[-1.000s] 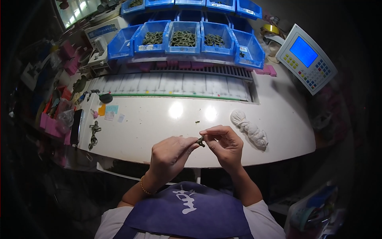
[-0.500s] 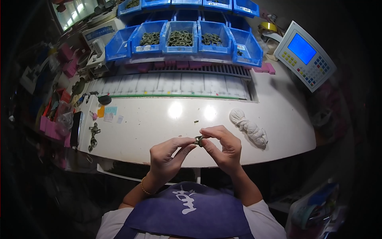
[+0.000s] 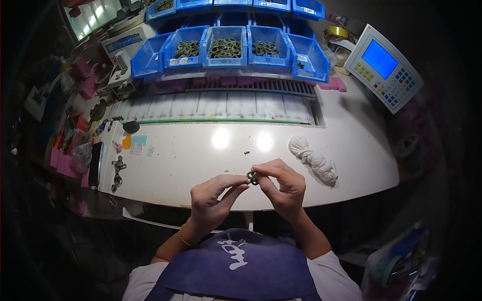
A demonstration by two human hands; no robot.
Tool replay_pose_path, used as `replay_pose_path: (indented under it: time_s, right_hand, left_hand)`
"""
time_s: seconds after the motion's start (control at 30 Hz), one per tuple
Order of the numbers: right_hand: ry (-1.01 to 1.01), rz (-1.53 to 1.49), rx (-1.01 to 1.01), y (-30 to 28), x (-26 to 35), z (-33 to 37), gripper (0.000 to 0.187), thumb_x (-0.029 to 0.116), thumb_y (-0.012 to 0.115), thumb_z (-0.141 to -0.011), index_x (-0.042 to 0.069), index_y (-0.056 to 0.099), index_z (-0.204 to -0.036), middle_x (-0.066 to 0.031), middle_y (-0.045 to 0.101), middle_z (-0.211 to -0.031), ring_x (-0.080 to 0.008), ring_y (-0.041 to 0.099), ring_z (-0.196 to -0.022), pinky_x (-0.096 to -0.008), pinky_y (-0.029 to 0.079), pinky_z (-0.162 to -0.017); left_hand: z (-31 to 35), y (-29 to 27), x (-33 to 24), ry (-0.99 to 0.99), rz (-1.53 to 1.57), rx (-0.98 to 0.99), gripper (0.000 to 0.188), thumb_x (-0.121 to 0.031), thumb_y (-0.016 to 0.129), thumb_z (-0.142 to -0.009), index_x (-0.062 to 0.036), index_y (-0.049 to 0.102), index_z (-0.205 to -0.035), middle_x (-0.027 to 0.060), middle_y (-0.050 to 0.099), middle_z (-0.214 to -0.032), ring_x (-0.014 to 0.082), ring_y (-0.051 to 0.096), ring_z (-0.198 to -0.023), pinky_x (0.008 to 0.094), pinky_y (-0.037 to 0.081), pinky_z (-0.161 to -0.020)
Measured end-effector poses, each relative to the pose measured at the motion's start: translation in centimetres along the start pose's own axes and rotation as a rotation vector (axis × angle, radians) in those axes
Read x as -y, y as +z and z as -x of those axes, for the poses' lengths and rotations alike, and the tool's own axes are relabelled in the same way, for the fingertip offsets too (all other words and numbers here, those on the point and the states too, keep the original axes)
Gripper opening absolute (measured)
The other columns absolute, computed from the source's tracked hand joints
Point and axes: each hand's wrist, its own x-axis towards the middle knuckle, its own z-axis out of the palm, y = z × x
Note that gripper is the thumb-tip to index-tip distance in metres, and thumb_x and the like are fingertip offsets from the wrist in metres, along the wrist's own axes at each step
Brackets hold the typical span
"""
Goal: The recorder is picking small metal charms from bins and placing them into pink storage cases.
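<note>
Over the near part of the white worktop [image 3: 186, 165], a small dark green piece with several ring-like loops [image 3: 252, 178] is held between both hands. My left hand [image 3: 212, 198] pinches its left side between thumb and forefinger. From the right, my right hand [image 3: 285, 188] grips its upper right side with thumb and fingertips. Fingertips cover part of the piece. A tiny dark green bit [image 3: 246, 152] lies on the worktop beyond the hands. Similar dark green looped pieces [image 3: 118, 173] lie in a row at the left edge.
Blue bins [image 3: 225, 61] with dark green pieces stand at the back. A twisted white cloth [image 3: 314, 159] lies to the right of my hands. A keypad unit with a blue screen [image 3: 384, 67] stands at the far right. Small paper notes [image 3: 137, 144] lie on the left.
The green piece has been turned slightly between the fingertips, so its loops show more openly. Both hands stay almost in place.
</note>
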Motion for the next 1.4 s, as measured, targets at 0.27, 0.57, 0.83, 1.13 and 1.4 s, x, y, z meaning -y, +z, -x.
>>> replay_pose_path:
  time_s: [0.27, 0.57, 0.83, 1.13, 1.4]
  right_hand:
    - [0.043, -0.023, 0.023, 0.1, 0.0, 0.0, 0.022, -0.006, 0.069, -0.089, -0.006, 0.071, -0.111, -0.0138, 0.07, -0.098, -0.0176, 0.067, -0.09, -0.0281, 0.055, -0.08]
    - [0.116, -0.112, 0.044, 0.0, -0.4, 0.4, 0.021, -0.006, 0.063, -0.092, -0.006, 0.07, -0.112, -0.0138, 0.07, -0.101, -0.0171, 0.067, -0.091, -0.0289, 0.055, -0.083]
    - [0.28, -0.314, -0.048, -0.1, -0.4, 0.6, 0.024, 0.002, 0.063, -0.096, -0.004, 0.068, -0.118, -0.0119, 0.071, -0.104, -0.0148, 0.068, -0.096, -0.0277, 0.053, -0.088]
    - [0.116, -0.053, 0.04, -0.1, -0.1, 0.2, 0.02, -0.001, 0.067, -0.093, -0.005, 0.07, -0.113, -0.0115, 0.068, -0.1, -0.0152, 0.064, -0.092, -0.0266, 0.05, -0.084]
    - [0.09, -0.154, 0.003, 0.4, -0.6, 0.3, 0.02, -0.005, 0.065, -0.092, -0.006, 0.069, -0.112, -0.0121, 0.068, -0.1, -0.0158, 0.065, -0.091, -0.0273, 0.052, -0.083]
  left_hand:
    - [0.0, -0.2, -0.4, -0.081, -0.023, 0.011, 0.014, 0.005, 0.074, -0.086, 0.0045, 0.073, -0.099, 0.0134, 0.075, -0.092, 0.0186, 0.073, -0.085, 0.0289, 0.058, -0.078]
    - [0.0, -0.3, -0.5, -0.122, -0.044, 0.033, 0.012, 0.003, 0.072, -0.088, 0.0065, 0.071, -0.099, 0.0142, 0.074, -0.09, 0.0188, 0.073, -0.084, 0.0294, 0.06, -0.079]
    - [0.5, -0.3, 0.9, -0.376, 0.519, -0.026, 0.015, 0.0, 0.067, -0.094, 0.0083, 0.068, -0.106, 0.0144, 0.073, -0.096, 0.0192, 0.072, -0.088, 0.0295, 0.061, -0.079]
    - [0.5, -0.3, 1.0, -0.168, 0.197, -0.007, 0.015, 0.005, 0.071, -0.089, 0.006, 0.069, -0.103, 0.0145, 0.073, -0.094, 0.0194, 0.072, -0.087, 0.0299, 0.06, -0.078]
    - [0.0, -0.3, 0.4, 0.095, -0.067, -0.025, 0.024, 0.01, 0.075, -0.08, 0.0022, 0.07, -0.102, 0.0148, 0.074, -0.093, 0.0237, 0.074, -0.086, 0.031, 0.059, -0.077]
